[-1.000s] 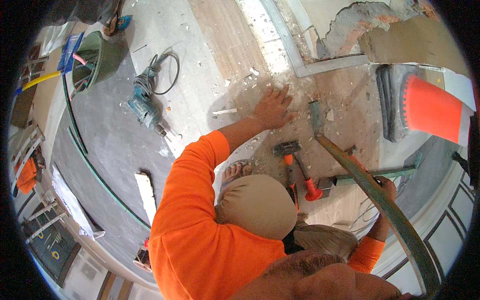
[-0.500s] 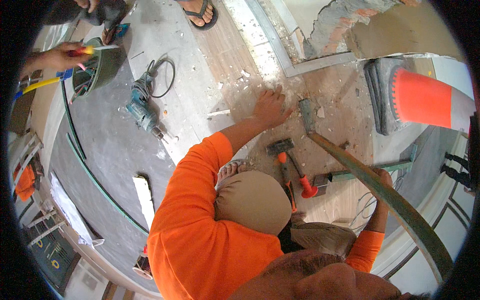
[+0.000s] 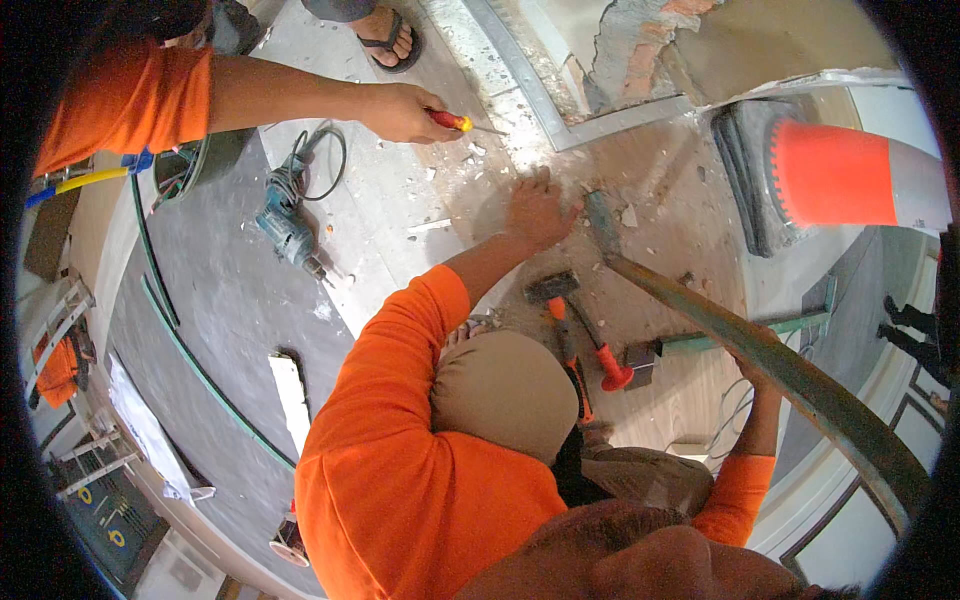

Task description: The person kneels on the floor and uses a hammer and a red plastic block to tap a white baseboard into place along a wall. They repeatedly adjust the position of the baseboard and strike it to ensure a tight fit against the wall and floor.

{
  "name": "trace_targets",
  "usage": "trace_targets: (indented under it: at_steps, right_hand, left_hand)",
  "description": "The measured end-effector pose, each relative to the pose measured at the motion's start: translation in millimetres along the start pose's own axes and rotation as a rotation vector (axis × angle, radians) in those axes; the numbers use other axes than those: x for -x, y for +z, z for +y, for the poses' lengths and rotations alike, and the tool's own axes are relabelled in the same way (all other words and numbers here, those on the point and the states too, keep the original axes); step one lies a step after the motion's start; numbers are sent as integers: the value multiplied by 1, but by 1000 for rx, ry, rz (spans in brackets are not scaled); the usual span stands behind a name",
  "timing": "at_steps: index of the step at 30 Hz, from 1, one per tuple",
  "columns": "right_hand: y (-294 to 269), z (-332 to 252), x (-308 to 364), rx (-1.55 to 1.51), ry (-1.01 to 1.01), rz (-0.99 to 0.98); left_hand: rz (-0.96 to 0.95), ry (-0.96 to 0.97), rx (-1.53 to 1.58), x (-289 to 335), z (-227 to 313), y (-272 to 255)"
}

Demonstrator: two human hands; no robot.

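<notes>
a person in an orange long-sleeved shirt and a beige head cover point(image 3: 505, 390) crouches over a rubble-strewn floor point(image 3: 660, 240) at the foot of a broken wall point(image 3: 640, 45). the left hand point(image 3: 535, 212) reaches far ahead and lies palm down on the debris, fingers spread and loosely extended, holding nothing. just to its right, the far tip of a long metal bar point(image 3: 700, 312) rests on the floor among chips of plaster; the bar slants from there toward the near right edge of the scene. the right hand point(image 3: 760, 348) grips it partway along, fingers wrapped around the shaft from below, though the bar hides part of them. between the two arms lie a hammer with an orange handle point(image 3: 557, 300) and a second hammer with a red grip point(image 3: 600, 350), and a green straightedge point(image 3: 745, 335) lies flat beside the right hand. at far left, a co-worker's hand point(image 3: 400, 112), on a bare forearm below an orange sleeve, is closed on a screwdriver with a red and yellow handle point(image 3: 452, 121), its tip pointed at the base of the wall. a sandalled foot point(image 3: 385, 40) stands beyond it. a blue-green power drill point(image 3: 285, 222) lies with its cable on the grey floor to the left, well apart from both hands. an orange traffic cone point(image 3: 835, 175) lies on its side at far right.
</notes>
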State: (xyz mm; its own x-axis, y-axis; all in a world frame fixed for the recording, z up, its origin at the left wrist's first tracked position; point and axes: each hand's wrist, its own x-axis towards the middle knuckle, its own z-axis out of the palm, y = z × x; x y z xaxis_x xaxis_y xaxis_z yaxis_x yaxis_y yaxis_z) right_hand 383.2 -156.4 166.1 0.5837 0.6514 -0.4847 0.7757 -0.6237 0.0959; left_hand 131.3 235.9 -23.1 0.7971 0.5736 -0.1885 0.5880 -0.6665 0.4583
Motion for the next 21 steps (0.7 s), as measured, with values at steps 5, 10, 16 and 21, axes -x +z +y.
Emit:
trace_targets:
  at_steps: [5, 10, 16, 21]
  right_hand:
    - [-19, -38, 10, 29, -59, 50]
    - [81, 52, 15, 188, 105, -116]
    - [-25, -33, -24, -288, -125, 2]
    - [-69, -69, -83, -383, 67, 15]
  left_hand:
    - [-49, -15, -44, 2, 1, -2]
    - [80, 125, 25, 2, 18, 8]
    - [313, 376, 61, -5, 13, 26]
    - [172, 460, 235, -33, 24, 35]
